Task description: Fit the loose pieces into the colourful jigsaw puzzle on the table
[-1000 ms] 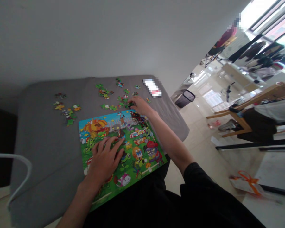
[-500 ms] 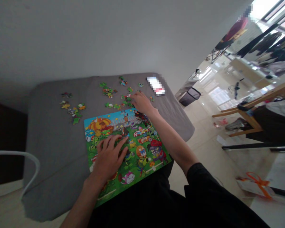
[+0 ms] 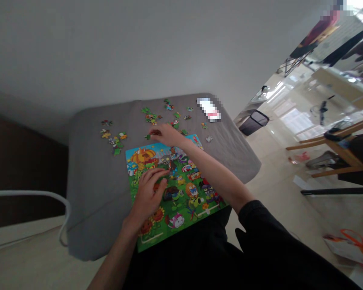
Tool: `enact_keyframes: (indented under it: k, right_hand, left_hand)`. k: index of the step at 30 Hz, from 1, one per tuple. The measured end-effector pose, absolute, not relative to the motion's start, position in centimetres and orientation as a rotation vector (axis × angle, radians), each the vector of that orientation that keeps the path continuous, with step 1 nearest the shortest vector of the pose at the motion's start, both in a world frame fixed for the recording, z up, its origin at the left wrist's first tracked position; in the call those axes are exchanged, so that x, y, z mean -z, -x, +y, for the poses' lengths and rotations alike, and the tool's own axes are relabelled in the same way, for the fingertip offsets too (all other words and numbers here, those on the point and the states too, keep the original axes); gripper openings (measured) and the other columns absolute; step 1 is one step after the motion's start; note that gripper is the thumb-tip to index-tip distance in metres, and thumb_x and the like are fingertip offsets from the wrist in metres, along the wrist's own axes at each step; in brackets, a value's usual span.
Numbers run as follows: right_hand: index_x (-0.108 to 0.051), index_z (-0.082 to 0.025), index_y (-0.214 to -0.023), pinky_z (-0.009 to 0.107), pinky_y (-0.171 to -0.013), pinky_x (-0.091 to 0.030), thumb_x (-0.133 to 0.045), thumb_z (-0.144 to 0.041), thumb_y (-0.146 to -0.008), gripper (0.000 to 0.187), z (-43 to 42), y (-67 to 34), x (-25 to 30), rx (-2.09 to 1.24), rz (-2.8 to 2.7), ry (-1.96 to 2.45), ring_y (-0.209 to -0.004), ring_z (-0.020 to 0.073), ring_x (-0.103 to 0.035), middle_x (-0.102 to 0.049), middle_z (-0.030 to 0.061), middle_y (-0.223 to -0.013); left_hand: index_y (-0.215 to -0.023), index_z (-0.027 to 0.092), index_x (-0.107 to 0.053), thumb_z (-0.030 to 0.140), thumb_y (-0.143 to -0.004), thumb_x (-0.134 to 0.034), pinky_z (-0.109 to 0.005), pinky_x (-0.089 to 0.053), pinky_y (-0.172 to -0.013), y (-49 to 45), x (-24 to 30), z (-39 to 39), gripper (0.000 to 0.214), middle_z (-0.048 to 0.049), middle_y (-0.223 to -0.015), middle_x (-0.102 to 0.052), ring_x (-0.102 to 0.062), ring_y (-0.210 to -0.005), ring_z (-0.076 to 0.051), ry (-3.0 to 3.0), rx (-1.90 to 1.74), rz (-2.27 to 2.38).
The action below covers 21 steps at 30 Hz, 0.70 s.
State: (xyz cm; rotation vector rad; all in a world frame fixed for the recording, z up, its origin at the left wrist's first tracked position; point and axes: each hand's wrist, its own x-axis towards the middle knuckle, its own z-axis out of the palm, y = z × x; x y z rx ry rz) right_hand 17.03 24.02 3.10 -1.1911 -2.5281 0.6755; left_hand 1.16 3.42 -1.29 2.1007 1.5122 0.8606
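The cartoon jigsaw puzzle (image 3: 177, 221) lies tilted on the grey cloth surface, its near edge at my lap. My left hand (image 3: 148, 193) rests on its left half, thumb apart from the bent fingers, holding nothing. Just beyond the puzzle's far edge is my right hand (image 3: 166, 135), fingers curled down around a small dark puzzle piece (image 3: 155, 132), partly hidden by them. A green puzzle piece (image 3: 147, 137) lies by those fingertips. Past my right hand, several loose pieces (image 3: 151, 118) are scattered. Another cluster of pieces (image 3: 116, 143) lies to the left of the puzzle.
A phone (image 3: 209, 109) with a lit, blurred screen lies at the far right of the cloth-covered surface (image 3: 90, 181). Behind it rises a grey wall (image 3: 124, 48). A dark bin (image 3: 254, 123) and a wooden chair (image 3: 335, 161) stand on the floor to the right.
My right hand has moved left along the puzzle's far edge, from one group of loose pieces to another. My left hand stays on the puzzle, its fingers slightly more raised. The view has shifted.
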Motion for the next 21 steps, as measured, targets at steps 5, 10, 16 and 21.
enact_keyframes:
  k: [5,10,16,21]
  right_hand:
    - [-0.076,-0.019,-0.138,0.030,-0.083,-0.060,-0.058,-0.016,-0.110,0.034,16.3,-21.9,-3.2,-1.141,-2.183,1.022,-0.088,0.0150,-0.072,-0.078,0.0044,-0.107]
    - [-0.074,-0.022,-0.140,0.032,-0.089,-0.063,-0.072,-0.021,-0.104,0.037,8.5,-25.5,-3.4,-1.390,-1.923,1.117,-0.092,0.0152,-0.074,-0.078,0.0023,-0.106]
    - [-0.086,-0.025,-0.116,0.033,-0.091,-0.063,-0.075,-0.017,-0.103,0.018,4.0,-25.2,-2.6,-1.244,-2.010,1.224,-0.098,0.0174,-0.076,-0.080,0.0058,-0.110]
    - [-0.079,-0.027,-0.139,0.032,-0.090,-0.060,-0.075,-0.014,-0.102,0.039,3.2,-23.0,-2.3,-1.217,-2.081,1.277,-0.095,0.0174,-0.075,-0.079,0.0048,-0.108]
  left_hand:
    - [-0.126,0.021,-0.076,0.038,-0.112,-0.045,-0.047,-0.058,-0.114,3.3,-1.4,8.1,0.038,-0.0093,-0.132,-0.079,-0.072,-0.125,-0.025,-2.078,-0.949,1.654]
    - [-0.141,0.007,-0.070,0.025,-0.109,-0.051,-0.064,-0.031,-0.132,7.6,-2.1,16.2,0.041,-0.0124,-0.163,-0.062,-0.050,-0.154,-0.033,-2.137,-0.814,1.814]
    - [-0.135,0.008,-0.074,0.027,-0.117,-0.048,-0.074,-0.024,-0.129,8.3,-0.3,18.9,0.037,-0.0083,-0.150,-0.072,-0.050,-0.151,-0.034,-2.179,-0.614,1.915]
    - [-0.134,0.013,-0.076,0.044,-0.119,-0.046,-0.071,-0.028,-0.127,8.2,-0.6,18.4,0.046,-0.0026,-0.137,-0.075,-0.056,-0.146,-0.033,-2.200,-0.638,1.953]
